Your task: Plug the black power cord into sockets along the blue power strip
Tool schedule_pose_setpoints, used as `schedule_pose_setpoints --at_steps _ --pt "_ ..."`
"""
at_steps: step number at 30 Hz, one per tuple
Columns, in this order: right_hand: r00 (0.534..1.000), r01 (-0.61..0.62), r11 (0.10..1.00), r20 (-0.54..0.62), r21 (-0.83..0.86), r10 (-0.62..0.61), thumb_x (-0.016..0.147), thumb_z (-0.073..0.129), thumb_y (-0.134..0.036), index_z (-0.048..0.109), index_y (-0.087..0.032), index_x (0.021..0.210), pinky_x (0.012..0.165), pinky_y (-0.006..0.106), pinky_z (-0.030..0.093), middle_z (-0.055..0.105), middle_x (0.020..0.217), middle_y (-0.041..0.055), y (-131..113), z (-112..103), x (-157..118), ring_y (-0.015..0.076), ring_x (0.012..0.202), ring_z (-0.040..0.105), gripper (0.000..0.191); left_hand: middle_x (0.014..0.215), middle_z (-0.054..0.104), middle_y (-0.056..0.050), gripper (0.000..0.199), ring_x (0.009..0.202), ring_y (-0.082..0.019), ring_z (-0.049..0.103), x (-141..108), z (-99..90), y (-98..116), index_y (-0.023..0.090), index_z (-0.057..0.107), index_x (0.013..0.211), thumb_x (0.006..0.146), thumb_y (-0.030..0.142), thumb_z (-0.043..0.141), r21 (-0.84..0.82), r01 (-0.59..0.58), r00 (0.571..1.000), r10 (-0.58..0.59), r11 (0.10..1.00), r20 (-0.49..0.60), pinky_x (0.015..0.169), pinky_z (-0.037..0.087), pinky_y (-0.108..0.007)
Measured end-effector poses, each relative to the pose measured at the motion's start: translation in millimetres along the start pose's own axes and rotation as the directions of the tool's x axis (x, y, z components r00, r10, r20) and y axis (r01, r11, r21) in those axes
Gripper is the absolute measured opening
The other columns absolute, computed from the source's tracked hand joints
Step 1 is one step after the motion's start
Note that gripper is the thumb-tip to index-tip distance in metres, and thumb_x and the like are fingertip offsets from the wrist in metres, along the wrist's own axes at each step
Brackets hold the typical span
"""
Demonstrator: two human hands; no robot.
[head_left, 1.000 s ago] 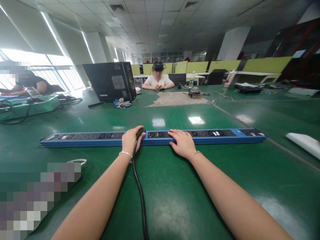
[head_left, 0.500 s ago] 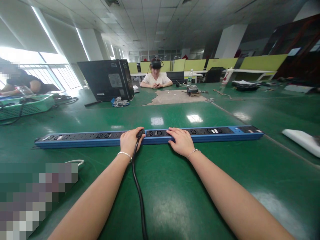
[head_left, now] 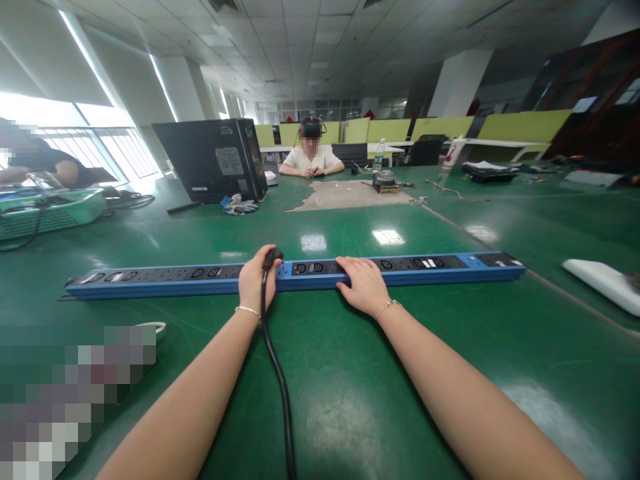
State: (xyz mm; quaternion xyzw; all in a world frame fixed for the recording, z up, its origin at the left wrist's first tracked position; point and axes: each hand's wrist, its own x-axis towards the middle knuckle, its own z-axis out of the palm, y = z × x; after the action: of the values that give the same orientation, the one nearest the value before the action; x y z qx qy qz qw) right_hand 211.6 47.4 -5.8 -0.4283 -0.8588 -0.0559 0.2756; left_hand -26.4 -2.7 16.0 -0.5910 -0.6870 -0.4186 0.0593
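A long blue power strip [head_left: 310,283] with black sockets along its top lies across the green table in front of me. My left hand [head_left: 255,280] is closed around a black power plug [head_left: 272,257], held just above the strip, left of its middle. From the plug a black cable [head_left: 280,380] runs down toward the table's near edge. My right hand [head_left: 364,283] rests on the strip right of the middle, its fingers stretched over the top and the thumb on the near side. The sockets beneath both hands are hidden.
A black computer case [head_left: 213,160] stands at the back left, gloves [head_left: 239,205] beside it. A green basket [head_left: 75,208] holds cables at far left. Across the table sits a person [head_left: 311,157] wearing a headset. A white object [head_left: 600,281] lies at right; the lower left is pixelated.
My left hand has lifted the power plug up and slightly left, off the strip's face. A socket section it covered now shows. My right hand stays in place.
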Motion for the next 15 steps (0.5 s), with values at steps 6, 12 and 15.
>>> schedule_pose_setpoints --at_steps 6,12,15 --pt "0.992 -0.065 0.995 -0.103 0.071 0.072 0.077 0.043 -0.016 0.054 -0.010 0.122 0.098 0.035 0.040 0.062 0.118 0.0114 3 3 4 0.0211 0.107 0.057 0.047 0.100 0.070 -0.003 0.036 0.095 -0.021 0.062 1 10.3 45 0.029 0.062 0.110 0.078 0.044 0.059 -0.031 -0.080 0.971 0.085 0.996 0.225 0.088 0.043 -0.033" --pt "0.984 -0.092 0.993 -0.146 0.067 0.101 0.079 0.039 -0.013 0.063 -0.011 0.110 0.093 0.034 0.044 0.067 0.109 0.0113 10 3 6 0.0214 0.101 0.060 0.039 0.102 0.070 0.000 0.040 0.095 -0.017 0.063 9 51.3 73 0.031 0.059 0.115 0.078 0.046 0.058 -0.048 0.032 0.945 -0.014 0.998 0.328 0.082 0.045 -0.027" --pt "0.985 -0.099 0.993 -0.134 0.066 0.107 0.080 0.039 -0.013 0.063 -0.012 0.109 0.092 0.034 0.044 0.067 0.108 0.0107 10 3 7 0.0207 0.100 0.060 0.038 0.101 0.071 -0.001 0.039 0.095 -0.018 0.063 17 55.1 79 0.031 0.060 0.113 0.077 0.046 0.058 0.008 0.051 0.925 -0.050 0.999 0.378 0.080 0.045 -0.027"
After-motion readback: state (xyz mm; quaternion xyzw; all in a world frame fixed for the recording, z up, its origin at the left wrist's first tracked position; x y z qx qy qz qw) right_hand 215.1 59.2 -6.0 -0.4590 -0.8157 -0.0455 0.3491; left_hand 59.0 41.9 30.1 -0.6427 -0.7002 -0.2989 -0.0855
